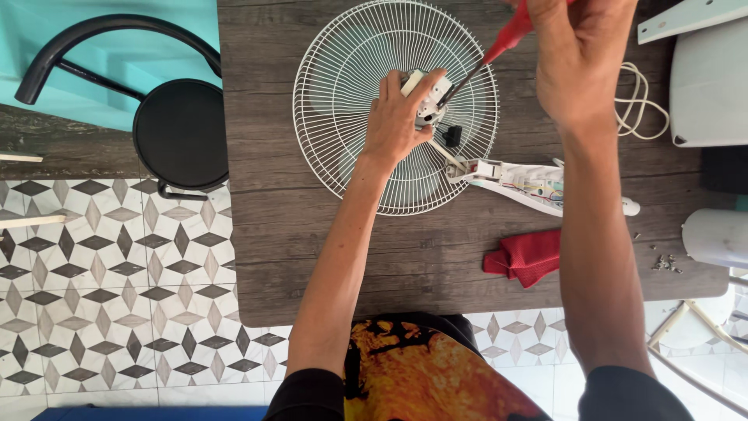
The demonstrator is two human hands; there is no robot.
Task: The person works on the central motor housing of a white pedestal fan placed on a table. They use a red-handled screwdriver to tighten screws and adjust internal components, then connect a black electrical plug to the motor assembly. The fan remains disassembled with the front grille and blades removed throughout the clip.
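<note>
White wire fan guard (374,148) lies flat on a dark wood-grain table (312,265), seen from above. Your left hand (397,121) rests at the guard's centre, fingers closed around a small white motor housing (427,95). Your right hand (580,58) is wrapped tight around the red handle of a screwdriver (499,47), whose dark shaft angles down to the housing; the tip seems to touch it, though the contact point is hard to make out. Just beside the guard lies an opened white fan casing (522,181) with coloured wires showing. A folded red cloth (530,256) sits nearer you. A black round stool (181,132) stands left of the table on patterned floor tiles.
</note>
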